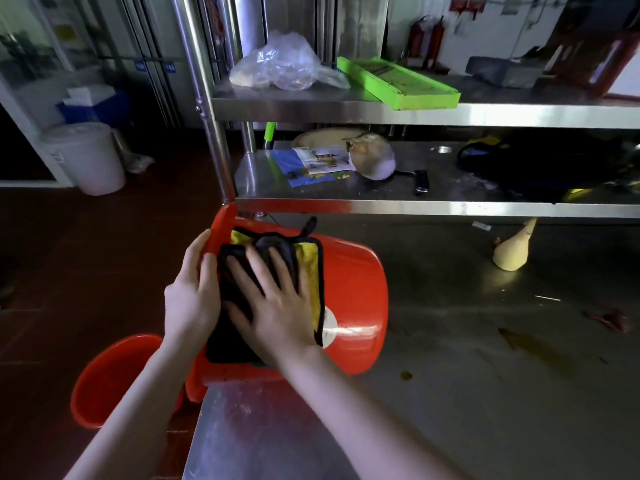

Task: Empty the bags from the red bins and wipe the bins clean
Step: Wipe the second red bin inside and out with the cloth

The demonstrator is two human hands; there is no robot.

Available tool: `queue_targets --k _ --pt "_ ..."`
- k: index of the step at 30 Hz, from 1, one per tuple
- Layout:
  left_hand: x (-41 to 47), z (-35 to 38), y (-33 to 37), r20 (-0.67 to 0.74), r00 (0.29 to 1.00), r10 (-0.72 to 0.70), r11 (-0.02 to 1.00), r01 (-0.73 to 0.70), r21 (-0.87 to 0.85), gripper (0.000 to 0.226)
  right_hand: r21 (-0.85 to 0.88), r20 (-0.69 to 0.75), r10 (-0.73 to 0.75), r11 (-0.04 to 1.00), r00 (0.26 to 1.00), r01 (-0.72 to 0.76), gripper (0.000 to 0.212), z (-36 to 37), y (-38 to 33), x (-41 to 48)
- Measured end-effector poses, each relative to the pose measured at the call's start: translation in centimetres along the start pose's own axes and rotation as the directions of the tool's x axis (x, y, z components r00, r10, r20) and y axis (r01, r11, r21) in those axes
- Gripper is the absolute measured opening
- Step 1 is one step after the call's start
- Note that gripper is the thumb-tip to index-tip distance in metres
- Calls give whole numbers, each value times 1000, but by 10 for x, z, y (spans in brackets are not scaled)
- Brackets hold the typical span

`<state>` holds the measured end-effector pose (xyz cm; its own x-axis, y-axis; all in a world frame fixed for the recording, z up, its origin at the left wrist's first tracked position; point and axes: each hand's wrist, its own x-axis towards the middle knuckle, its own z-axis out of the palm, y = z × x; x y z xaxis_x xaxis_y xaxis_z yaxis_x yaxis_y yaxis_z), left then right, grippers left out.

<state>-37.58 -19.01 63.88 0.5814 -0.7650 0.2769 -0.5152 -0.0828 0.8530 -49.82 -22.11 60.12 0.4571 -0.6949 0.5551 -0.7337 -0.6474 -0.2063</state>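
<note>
A red bin (349, 282) lies on its side at the left end of the steel worktop (485, 375), with its mouth turned to the left over the edge and its bottom turned to the right. The left grip (188, 292), a bare hand, grasps the rim of this bin, the fingers curled around the edge. The right grip (277, 306) is released: its fingers are straight and spread, and the palm presses a cloth (308, 268) flat on the upper side of the bin. The cloth is black on one face and yellow on the other, with a black border, and it covers much of the bin wall near the rim. A round white label shows on the bin just beside the lower edge of the cloth. A second red bin (104, 386) stands upright on the dark floor, below and to the left of the first one, partly behind the left forearm. On the worktop, well apart to the right, lies a pale cone-shaped thing (512, 254), and there are some stains and small scraps around it. Behind the worktop is a steel shelf (450, 206) with papers (311, 164), a pan (374, 161) and a black handle on it. The higher shelf carries a clear plastic bag (280, 64) and a green tray (398, 81). A white bucket (90, 157) stands on the floor at the far left.
</note>
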Motion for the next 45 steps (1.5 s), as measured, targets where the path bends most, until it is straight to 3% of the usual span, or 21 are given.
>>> queue_targets --k 3,6,10,12,15,17,19,21,24,28,32,34,37,39,43,45 --pt "-8 -1 -1 -10 1000 1 999 -2 -33 35 -4 7 -4 1000 1000 4 56 -8 35 -9" --pt "-16 -2 -2 2 1000 14 997 -14 -81 35 -34 -41 201 979 979 -203 54 -24 89 -20" --pt "-32 -3 -4 5 999 44 994 -43 -98 37 19 143 503 860 852 -510 50 -38 140 -8" --pt "-40 -2 -9 0 998 58 992 -58 -110 38 -29 207 567 818 797 -575 50 -35 136 5" --pt "-40 0 -15 -21 996 88 990 -90 -113 38 -145 164 412 909 896 -391 54 -26 86 28" --pt "-35 3 -17 -35 992 124 988 -126 -84 40 -85 135 220 974 966 -210 57 -20 37 41" --pt "-33 4 -17 -46 991 122 987 -126 -96 41 -11 131 55 998 990 -54 58 -13 1 44" --pt "-34 5 -17 -56 992 109 986 -116 -122 42 9 121 -12 1000 993 11 57 -11 -4 42" --pt "-42 10 -20 -44 992 122 985 -126 -118 42 -5 81 77 997 994 -77 57 -15 35 29" --pt "-51 13 -33 -41 989 143 979 -148 -137 42 -70 80 387 921 919 -382 53 -34 124 3" --pt "-56 9 -45 -32 987 160 976 -163 -146 46 -13 302 563 809 769 -587 49 -44 166 19" --pt "-56 8 -50 -33 987 160 975 -163 -150 46 -80 316 514 852 798 -517 50 -37 145 40" --pt "-59 7 -55 -19 988 156 979 -158 -126 46 -66 254 276 961 927 -268 54 -23 77 64" --pt "-60 2 -57 14 989 144 983 -142 -119 47 -42 200 134 991 971 -128 57 -18 33 60" --pt "-33 -11 -34 108 989 96 984 -78 -157 51 -57 45 67 996 997 -64 57 -7 1 25" --pt "1 -11 -10 130 990 53 991 -36 -125 43 -61 23 36 998 999 -34 60 1 -8 6"
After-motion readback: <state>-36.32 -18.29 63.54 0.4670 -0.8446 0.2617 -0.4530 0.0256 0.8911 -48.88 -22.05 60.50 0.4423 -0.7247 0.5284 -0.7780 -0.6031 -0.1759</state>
